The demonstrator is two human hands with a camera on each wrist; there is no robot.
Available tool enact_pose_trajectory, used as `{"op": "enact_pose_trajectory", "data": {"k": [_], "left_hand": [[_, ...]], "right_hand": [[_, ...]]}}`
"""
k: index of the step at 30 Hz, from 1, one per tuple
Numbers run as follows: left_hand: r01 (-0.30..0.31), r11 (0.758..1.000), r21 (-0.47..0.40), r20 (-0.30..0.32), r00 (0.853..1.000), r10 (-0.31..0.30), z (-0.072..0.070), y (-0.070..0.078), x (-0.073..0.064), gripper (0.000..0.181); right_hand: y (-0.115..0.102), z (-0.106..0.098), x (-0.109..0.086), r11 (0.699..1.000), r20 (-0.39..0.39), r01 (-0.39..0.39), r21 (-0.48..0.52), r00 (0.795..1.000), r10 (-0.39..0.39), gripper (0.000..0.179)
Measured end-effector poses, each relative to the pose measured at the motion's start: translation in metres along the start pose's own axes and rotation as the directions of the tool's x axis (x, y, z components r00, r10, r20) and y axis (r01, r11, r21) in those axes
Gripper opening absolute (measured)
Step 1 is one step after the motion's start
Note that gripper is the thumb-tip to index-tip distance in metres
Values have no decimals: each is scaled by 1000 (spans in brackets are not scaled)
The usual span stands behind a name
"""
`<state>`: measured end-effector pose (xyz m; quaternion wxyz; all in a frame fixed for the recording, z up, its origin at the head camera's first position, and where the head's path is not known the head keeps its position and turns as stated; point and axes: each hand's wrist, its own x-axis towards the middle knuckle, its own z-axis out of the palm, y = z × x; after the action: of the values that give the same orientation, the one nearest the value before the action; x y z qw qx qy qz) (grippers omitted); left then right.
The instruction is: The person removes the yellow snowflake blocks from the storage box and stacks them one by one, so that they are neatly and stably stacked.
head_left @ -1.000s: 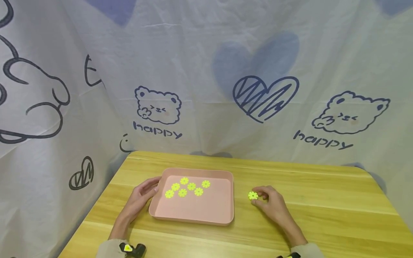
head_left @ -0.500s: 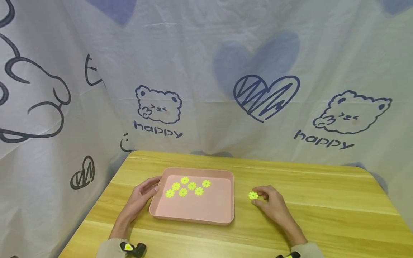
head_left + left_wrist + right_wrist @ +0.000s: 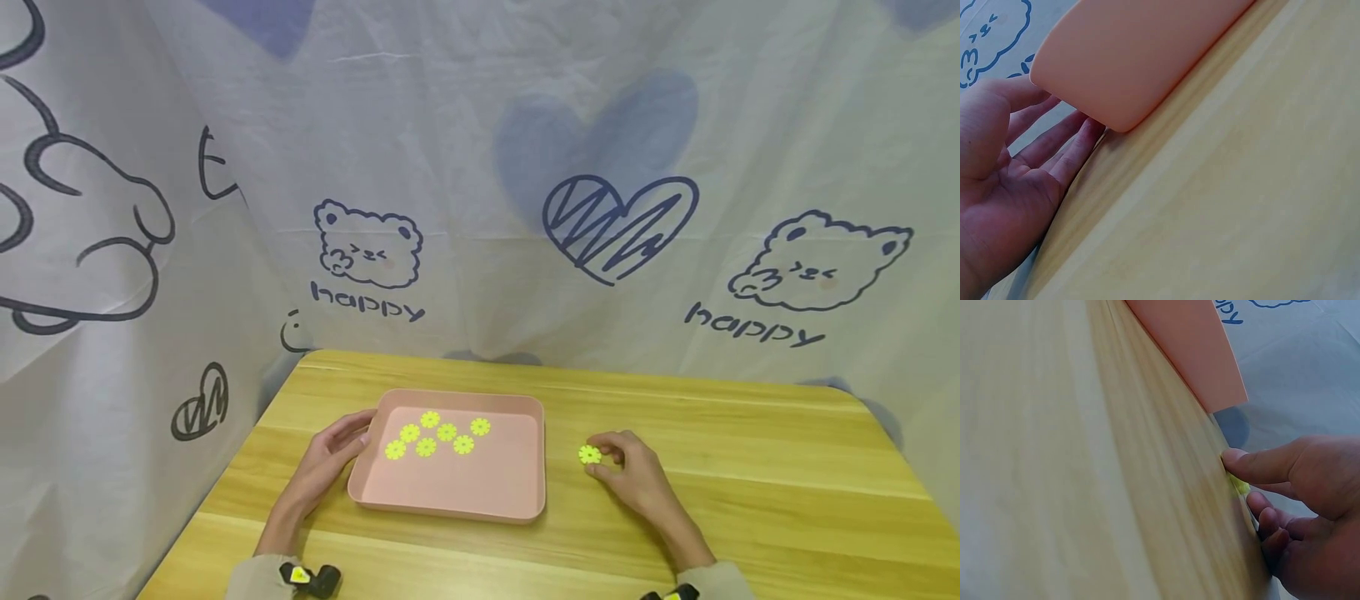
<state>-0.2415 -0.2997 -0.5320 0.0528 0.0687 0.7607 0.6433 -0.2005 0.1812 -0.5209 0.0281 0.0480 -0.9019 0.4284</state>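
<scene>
while pinching yellow flower piece (image 3: 588, 455) in right hand (image 3: 637, 477), best to grip lightly at the rim.
held near right end of pink tray (image 3: 465, 492), cannot tell if touching table (image 3: 757, 500); best to brace opposite end, touched by loose-fingered left hand (image 3: 322, 461).

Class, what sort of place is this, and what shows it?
Probably a small tabletop activity corner: a wooden table stands before a cartoon-patterned sheet, and on it a pink tray holds yellow flower-shaped pieces. The wider room isn't visible.
</scene>
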Motion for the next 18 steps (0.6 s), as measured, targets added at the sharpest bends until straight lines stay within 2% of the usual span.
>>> {"op": "enact_pose_trajectory", "data": {"k": [18], "left_hand": [[-5,1000,4,-4,1000,5,0,0,0,51]], "right_hand": [[-1,-1,0,1000,-7,-20,10,1000,20,33]]}}
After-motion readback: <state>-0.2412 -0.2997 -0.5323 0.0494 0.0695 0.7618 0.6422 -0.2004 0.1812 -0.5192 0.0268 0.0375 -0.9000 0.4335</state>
